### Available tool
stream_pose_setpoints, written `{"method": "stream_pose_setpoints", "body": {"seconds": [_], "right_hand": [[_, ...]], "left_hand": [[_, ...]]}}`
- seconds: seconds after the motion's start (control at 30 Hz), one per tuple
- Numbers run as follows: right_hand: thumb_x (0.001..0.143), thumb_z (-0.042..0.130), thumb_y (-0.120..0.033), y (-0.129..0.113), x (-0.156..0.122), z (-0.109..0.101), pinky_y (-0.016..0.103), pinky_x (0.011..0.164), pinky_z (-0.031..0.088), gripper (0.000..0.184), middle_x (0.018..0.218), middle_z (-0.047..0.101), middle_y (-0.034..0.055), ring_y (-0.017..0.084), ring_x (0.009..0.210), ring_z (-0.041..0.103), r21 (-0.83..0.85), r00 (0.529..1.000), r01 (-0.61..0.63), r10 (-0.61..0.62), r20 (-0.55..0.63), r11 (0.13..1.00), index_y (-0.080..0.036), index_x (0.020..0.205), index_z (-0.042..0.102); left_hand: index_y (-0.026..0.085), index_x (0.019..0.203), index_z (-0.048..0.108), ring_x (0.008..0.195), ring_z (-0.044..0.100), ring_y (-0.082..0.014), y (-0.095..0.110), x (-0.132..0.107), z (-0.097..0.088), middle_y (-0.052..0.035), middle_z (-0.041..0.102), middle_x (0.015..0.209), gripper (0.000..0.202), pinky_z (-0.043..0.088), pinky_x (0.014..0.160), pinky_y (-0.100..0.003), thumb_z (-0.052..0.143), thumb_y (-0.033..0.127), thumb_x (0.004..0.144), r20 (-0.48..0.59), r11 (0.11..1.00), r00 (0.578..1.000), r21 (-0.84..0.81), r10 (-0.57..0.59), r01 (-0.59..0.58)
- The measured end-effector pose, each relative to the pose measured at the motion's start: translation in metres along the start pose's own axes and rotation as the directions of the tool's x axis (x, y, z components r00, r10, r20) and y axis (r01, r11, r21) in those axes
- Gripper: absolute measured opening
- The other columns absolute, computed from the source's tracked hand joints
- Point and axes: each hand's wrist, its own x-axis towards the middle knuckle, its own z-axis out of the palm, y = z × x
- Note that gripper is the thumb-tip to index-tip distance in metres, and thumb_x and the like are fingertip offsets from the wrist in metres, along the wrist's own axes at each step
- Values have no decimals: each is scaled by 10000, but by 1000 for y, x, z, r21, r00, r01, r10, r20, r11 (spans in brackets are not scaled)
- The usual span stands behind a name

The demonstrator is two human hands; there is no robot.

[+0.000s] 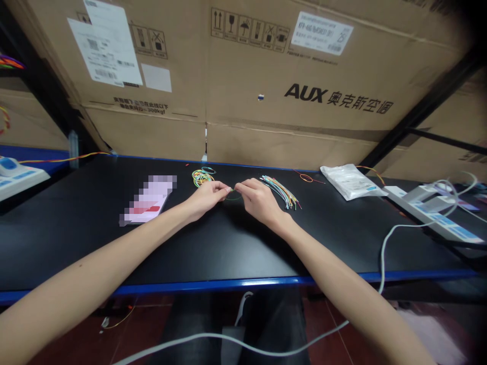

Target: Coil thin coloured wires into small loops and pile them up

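Observation:
My left hand (207, 198) and my right hand (258, 200) pinch a thin green wire (233, 198) between their fingertips, and it sags in a low loop above the black tabletop (91, 243). Just beyond my right hand lies a bundle of thin multicoloured wires (279, 191). A small tangle of yellow, green and blue wire loops (201, 178) sits behind my left hand. To its left lies a pink pixelated card or packet (148, 200).
A short orange wire (306, 178) and a white plastic bag (352, 181) lie at the back right, near a white power strip (429, 215) with grey cable. A white device (19, 177) stands far left. Large cardboard cartons (266, 66) form the back wall. The table has a blue front edge (243, 284).

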Motion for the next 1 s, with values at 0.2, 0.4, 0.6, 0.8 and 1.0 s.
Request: {"method": "stream_pose_setpoints", "body": {"seconds": [0.2, 0.4, 0.6, 0.8, 1.0], "right_hand": [[893, 424, -50, 3, -2, 4, 283, 720, 436, 256, 866, 657, 73, 174, 792, 554, 62, 999, -27, 29, -19, 998, -170, 923, 647], [902, 436, -74, 2, -1, 6, 285, 717, 444, 237, 877, 664, 71, 175, 799, 566, 121, 996, -66, 73, -51, 990, -183, 930, 645], [908, 431, -70, 4, -1, 4, 289, 709, 432, 241, 864, 657, 73, 178, 792, 558, 74, 995, -73, 78, -65, 995, -186, 900, 642], [915, 415, -82, 3, -1, 1, 289, 706, 435, 260, 847, 660, 66, 173, 776, 551, 67, 996, -64, 67, -50, 996, -190, 885, 650], [924, 423, -103, 1, -1, -2, 288, 717, 449, 252, 845, 657, 74, 175, 792, 569, 104, 999, -25, 27, -19, 994, -181, 905, 661]], "left_hand": [[158, 778, 649, 682, 549, -137, 8, -5, 2, -10, 622, 703, 130, 428, 694, -284, 665, 284, 752, -51, 987, 997, 155, 55, -46], [177, 806, 641, 724, 588, -152, 10, -7, 4, -12, 665, 753, 170, 449, 732, -298, 697, 316, 724, -56, 981, 990, 153, 126, -116], [164, 847, 679, 731, 599, -157, 5, -2, 1, -28, 666, 716, 232, 458, 774, -318, 645, 384, 779, 33, 995, 997, 69, 68, -70], [163, 729, 710, 793, 617, -163, -3, 4, -7, -58, 692, 741, 233, 465, 855, -336, 657, 386, 771, 145, 1000, 989, -11, 16, -14], [178, 717, 747, 675, 598, -182, 7, -1, -10, -68, 714, 707, 231, 461, 682, -315, 661, 389, 753, 96, 976, 994, 204, 51, -70]]}}
